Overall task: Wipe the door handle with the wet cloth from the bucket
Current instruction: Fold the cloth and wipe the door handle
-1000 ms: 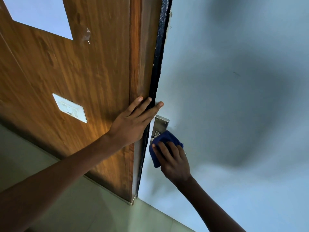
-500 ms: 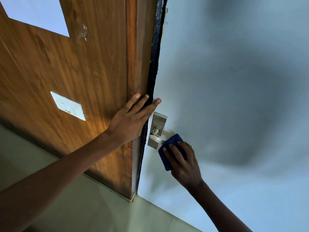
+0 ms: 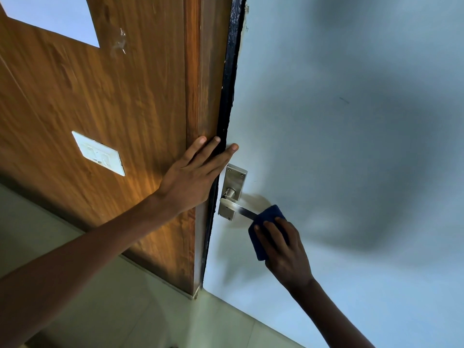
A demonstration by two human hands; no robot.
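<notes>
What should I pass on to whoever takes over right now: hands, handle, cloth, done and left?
Left hand: open, flat on the brown wooden door frame, fingertips across the black edge strip.
Right hand: grip shut on the folded dark blue cloth, wrapped around the outer end of the silver metal lever handle.
Done: cloth is on the lever.
Left: inner lever, neck and silver backplate look uncovered. Bucket not in view.

The far end of the door handle (image 3: 244, 211) is hidden under the blue cloth (image 3: 266, 231). The right hand (image 3: 285, 252) covers much of the cloth, and its thumb cannot be seen. Both forearms are cut off by the lower edge. The thumb of the left hand (image 3: 193, 179) is also out of sight. The marks on the white switch plate (image 3: 98, 153) are too small to read.
</notes>
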